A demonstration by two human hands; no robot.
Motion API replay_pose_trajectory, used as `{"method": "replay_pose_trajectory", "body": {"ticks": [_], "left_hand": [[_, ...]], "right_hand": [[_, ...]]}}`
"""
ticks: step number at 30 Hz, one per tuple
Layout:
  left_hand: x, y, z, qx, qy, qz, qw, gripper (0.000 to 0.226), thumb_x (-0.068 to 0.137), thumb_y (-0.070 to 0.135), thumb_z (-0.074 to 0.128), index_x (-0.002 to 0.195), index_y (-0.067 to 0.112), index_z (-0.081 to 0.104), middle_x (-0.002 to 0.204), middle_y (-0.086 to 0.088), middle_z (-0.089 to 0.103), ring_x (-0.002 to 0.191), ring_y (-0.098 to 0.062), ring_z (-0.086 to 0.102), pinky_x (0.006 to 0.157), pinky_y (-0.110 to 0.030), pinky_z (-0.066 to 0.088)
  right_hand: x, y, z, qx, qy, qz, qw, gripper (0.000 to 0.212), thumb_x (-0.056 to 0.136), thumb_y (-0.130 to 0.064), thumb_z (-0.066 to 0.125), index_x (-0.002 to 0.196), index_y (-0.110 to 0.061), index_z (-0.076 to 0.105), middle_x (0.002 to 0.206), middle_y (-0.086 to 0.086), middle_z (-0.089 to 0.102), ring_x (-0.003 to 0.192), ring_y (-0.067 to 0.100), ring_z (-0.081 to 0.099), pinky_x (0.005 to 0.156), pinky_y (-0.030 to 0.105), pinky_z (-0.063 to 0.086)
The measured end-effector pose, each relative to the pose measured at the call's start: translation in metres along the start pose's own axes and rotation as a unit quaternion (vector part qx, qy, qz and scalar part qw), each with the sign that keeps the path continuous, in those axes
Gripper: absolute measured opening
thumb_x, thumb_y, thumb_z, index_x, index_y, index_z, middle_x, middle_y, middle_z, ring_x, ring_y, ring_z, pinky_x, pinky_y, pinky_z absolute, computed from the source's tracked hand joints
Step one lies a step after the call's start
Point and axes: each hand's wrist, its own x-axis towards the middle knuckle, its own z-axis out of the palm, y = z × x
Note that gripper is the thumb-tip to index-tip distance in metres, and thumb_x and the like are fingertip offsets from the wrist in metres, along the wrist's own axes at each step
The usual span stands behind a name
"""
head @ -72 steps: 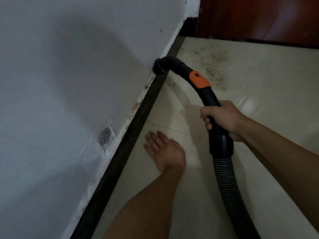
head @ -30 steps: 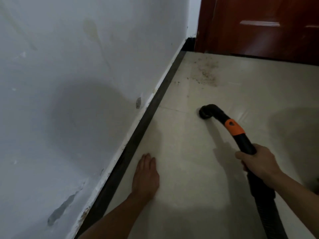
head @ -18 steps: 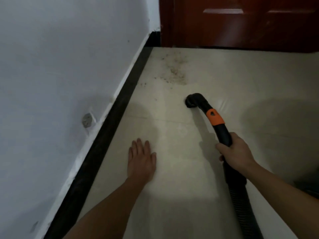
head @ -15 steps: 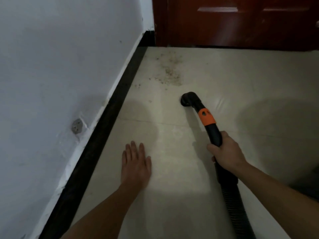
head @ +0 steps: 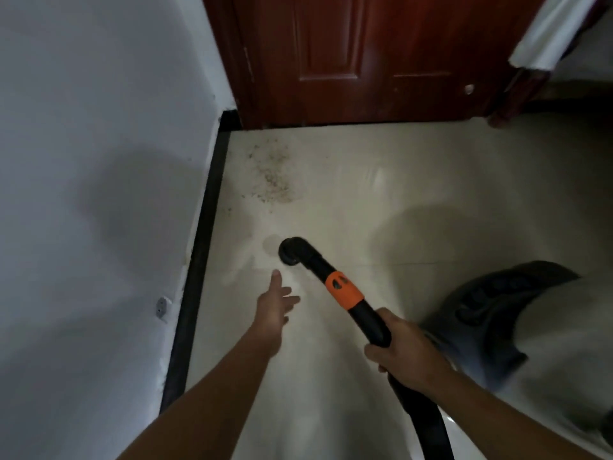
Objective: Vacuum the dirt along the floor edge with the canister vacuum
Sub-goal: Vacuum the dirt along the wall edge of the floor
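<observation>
Nearest the camera, the black hose (head: 428,423) rises from the lower edge of the view into the right hand (head: 408,355). That hand's grip is clamped round the black vacuum wand (head: 368,322), fingers curled under it and thumb over the top. To its right lies a dark grey blurred shape (head: 497,313) that is too smeared to identify. The left hand (head: 275,308) reaches forward beside the wand with an empty grip, its fingers straight and spread. Whether it touches the pale tiled floor (head: 381,200) cannot be told. Beyond the right hand, an orange collar (head: 343,290) rings the wand, which bends at its end into a round nozzle (head: 291,252) turned down to the tile, near the left fingertips. Farther on, a patch of brown dirt (head: 275,180) is scattered over the floor, apart from the nozzle and close to the black baseboard (head: 202,260) that runs along the grey-white wall (head: 83,161). A small grey fitting (head: 162,307) sits low on that wall. A red-brown door (head: 365,61) stands at the far end.
</observation>
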Motion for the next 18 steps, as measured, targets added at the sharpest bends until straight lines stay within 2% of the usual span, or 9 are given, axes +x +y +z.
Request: {"method": "replay_pose_trajectory", "body": {"ticks": [3, 5, 8, 10, 11, 13, 14, 16, 18], "left_hand": [[-0.068, 0.038, 0.026, -0.091, -0.020, -0.028, 0.995, 0.070, 0.093, 0.065, 0.038, 0.126, 0.005, 0.053, 0.115, -0.017, 0.065, 0.100, -0.026, 0.063, 0.102, -0.043, 0.042], [-0.114, 0.059, 0.039, -0.130, -0.040, -0.067, 0.988, 0.065, 0.093, 0.059, 0.045, 0.126, 0.004, 0.052, 0.106, -0.018, 0.066, 0.096, -0.030, 0.065, 0.098, -0.047, 0.046], [-0.180, 0.089, 0.065, -0.172, -0.095, -0.122, 0.973, 0.057, 0.093, 0.048, 0.056, 0.134, 0.010, 0.047, 0.094, -0.013, 0.063, 0.068, -0.027, 0.065, 0.076, -0.044, 0.051], [-0.215, 0.104, 0.090, -0.199, -0.106, -0.138, 0.965, 0.055, 0.091, 0.044, 0.062, 0.132, 0.010, 0.046, 0.100, -0.007, 0.059, 0.068, -0.028, 0.061, 0.076, -0.045, 0.052], [-0.231, 0.111, 0.103, -0.199, -0.105, -0.136, 0.965, 0.051, 0.090, 0.042, 0.064, 0.127, 0.010, 0.047, 0.095, -0.006, 0.055, 0.069, -0.028, 0.058, 0.078, -0.046, 0.053], [-0.260, 0.125, 0.129, -0.182, -0.095, -0.131, 0.970, 0.041, 0.089, 0.039, 0.067, 0.111, 0.009, 0.051, 0.082, -0.008, 0.048, 0.064, -0.026, 0.053, 0.070, -0.042, 0.054], [-0.271, 0.130, 0.140, -0.173, -0.091, -0.128, 0.972, 0.037, 0.088, 0.039, 0.067, 0.103, 0.009, 0.051, 0.077, -0.009, 0.046, 0.060, -0.024, 0.052, 0.064, -0.039, 0.053], [-0.288, 0.138, 0.161, -0.165, -0.091, -0.122, 0.974, 0.034, 0.088, 0.039, 0.068, 0.093, 0.010, 0.050, 0.068, -0.009, 0.045, 0.050, -0.022, 0.049, 0.055, -0.034, 0.050], [-0.300, 0.139, 0.182, -0.152, -0.094, -0.123, 0.976, 0.035, 0.088, 0.040, 0.067, 0.088, 0.011, 0.047, 0.061, -0.009, 0.046, 0.044, -0.022, 0.048, 0.051, -0.030, 0.046]], "right_hand": [[-0.062, -0.026, -0.027, -0.034, -0.027, 0.014, 0.999, 0.027, 0.074, -0.026, 0.068, 0.084, -0.036, 0.045, 0.070, -0.003, 0.062, 0.062, 0.013, 0.064, 0.060, 0.031, 0.051], [-0.102, -0.042, -0.049, -0.035, -0.027, 0.026, 0.999, 0.028, 0.074, -0.027, 0.067, 0.083, -0.038, 0.043, 0.075, -0.003, 0.057, 0.068, 0.011, 0.061, 0.064, 0.031, 0.049], [-0.158, -0.063, -0.089, -0.033, -0.021, 0.043, 0.998, 0.028, 0.079, -0.031, 0.066, 0.100, -0.036, 0.049, 0.079, -0.007, 0.060, 0.070, 0.007, 0.059, 0.062, 0.023, 0.048], [-0.192, -0.074, -0.118, -0.067, -0.014, 0.047, 0.997, 0.038, 0.081, -0.043, 0.067, 0.115, -0.038, 0.049, 0.083, -0.012, 0.061, 0.071, 0.004, 0.055, 0.060, 0.018, 0.041], [-0.207, -0.078, -0.134, -0.088, -0.004, 0.049, 0.995, 0.044, 0.081, -0.051, 0.066, 0.120, -0.041, 0.048, 0.088, -0.014, 0.060, 0.074, 0.002, 0.053, 0.063, 0.019, 0.040], [-0.233, -0.080, -0.169, -0.112, 0.063, 0.059, 0.990, 0.043, 0.082, -0.059, 0.063, 0.121, -0.045, 0.050, 0.098, -0.018, 0.060, 0.080, -0.002, 0.050, 0.069, 0.021, 0.040], [-0.245, -0.078, -0.188, -0.114, 0.124, 0.062, 0.984, 0.037, 0.084, -0.056, 0.063, 0.117, -0.042, 0.055, 0.101, -0.018, 0.061, 0.078, -0.003, 0.050, 0.068, 0.021, 0.039], [-0.266, -0.070, -0.225, -0.116, 0.277, 0.051, 0.953, 0.022, 0.086, -0.042, 0.066, 0.103, -0.029, 0.066, 0.096, -0.010, 0.067, 0.065, 0.001, 0.056, 0.060, 0.022, 0.042], [-0.284, -0.060, -0.253, -0.151, 0.387, 0.004, 0.910, 0.019, 0.088, -0.034, 0.059, 0.093, -0.019, 0.069, 0.092, -0.003, 0.069, 0.058, 0.011, 0.063, 0.047, 0.024, 0.046]]}}
